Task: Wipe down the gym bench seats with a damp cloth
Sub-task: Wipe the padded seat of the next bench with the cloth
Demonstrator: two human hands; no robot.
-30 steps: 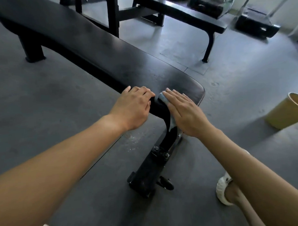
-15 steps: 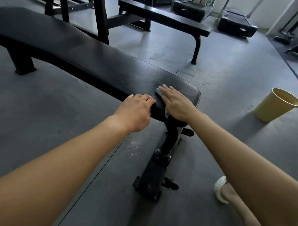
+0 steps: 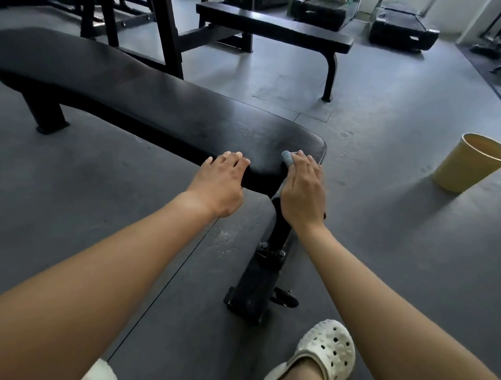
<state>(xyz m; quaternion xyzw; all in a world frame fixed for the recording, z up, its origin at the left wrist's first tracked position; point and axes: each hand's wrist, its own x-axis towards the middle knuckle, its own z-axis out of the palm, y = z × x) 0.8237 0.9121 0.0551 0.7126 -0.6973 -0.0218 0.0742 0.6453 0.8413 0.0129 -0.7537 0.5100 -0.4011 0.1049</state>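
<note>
Head view. The bench seat [image 3: 160, 113] is a long black pad. Its long axis runs from the rounded end at scene centre away to the far left.

The right hand [image 3: 301, 193] lies over the right corner of that near end, with its fingers fairly straight and pressing the cloth [image 3: 285, 156] onto the pad. Nothing is pinched that I can see, and the thumb is hidden. A blue-grey fold of cloth shows past the fingertips, and a strip hangs under the palm along the end face.

The left hand [image 3: 219, 188] is just left of it on the same end, well apart from the cloth. Its fingers are curled over the near edge of the pad and grip it. This reads as bracing, not wiping.

Key relation: nearly all of the seat lies up and to the far left of the cloth, along the long axis. Judgement: the next stroke has to travel that way, and the left hand sits beside that path — it may need to lift or slide.

Count:
- hands 2
- cloth 1
- benches 2, counting the second bench [image 3: 274, 30] far behind
- yellow tub [image 3: 469, 163] 1, on the floor [image 3: 389, 241] to the right, contents not visible
- white clogs [image 3: 326, 353] 2, at the near edge
</note>
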